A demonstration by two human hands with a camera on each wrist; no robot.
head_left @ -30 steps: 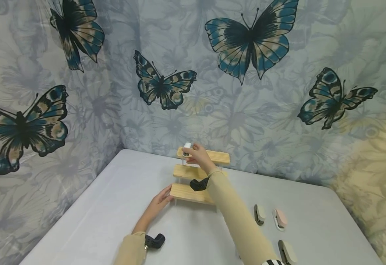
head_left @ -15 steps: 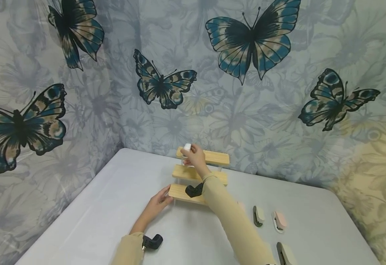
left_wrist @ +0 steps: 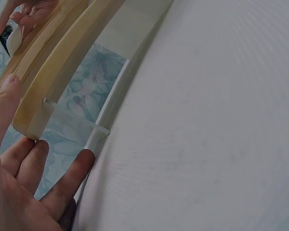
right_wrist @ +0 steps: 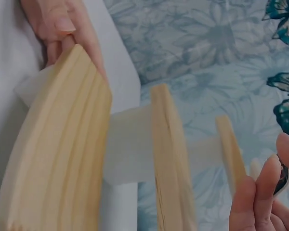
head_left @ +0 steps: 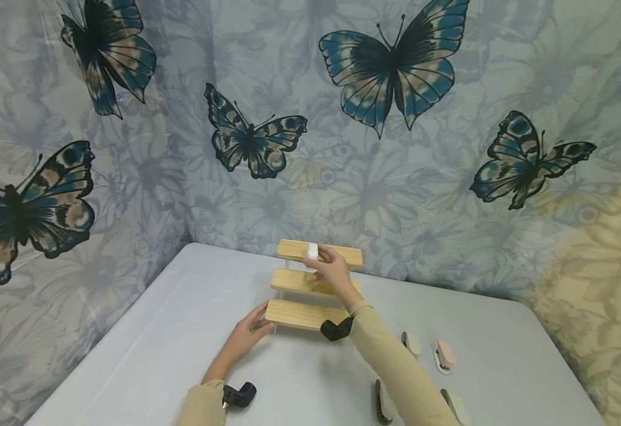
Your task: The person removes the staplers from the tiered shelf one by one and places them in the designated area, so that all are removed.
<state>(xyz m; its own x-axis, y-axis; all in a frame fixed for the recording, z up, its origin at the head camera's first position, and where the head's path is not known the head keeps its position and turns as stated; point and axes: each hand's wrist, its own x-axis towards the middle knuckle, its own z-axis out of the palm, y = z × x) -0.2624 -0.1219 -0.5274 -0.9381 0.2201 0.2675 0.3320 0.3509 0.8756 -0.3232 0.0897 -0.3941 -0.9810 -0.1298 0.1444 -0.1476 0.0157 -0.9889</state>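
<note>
White plastic clip [head_left: 312, 251] pinched in right hand [head_left: 331, 269] fingertips at top step of pine stand [head_left: 294, 313], 12 o'clock on table [head_left: 155, 349]. Likely light, rigid, slick; grip by sides. Left hand [head_left: 246, 337] fingers relaxed, steadying bottom step's 9 o'clock end.

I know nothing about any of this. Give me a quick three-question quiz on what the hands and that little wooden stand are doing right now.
1. True or false: the right hand holds a small white object at the top step of the three-step pale wooden stand.
2. Which step does the left hand touch: A top, B middle, C bottom?
3. Fill in: the pink and white clip-like item lies on the white table to the ____ of the stand.

Key: 1 true; 2 C; 3 right.
</note>
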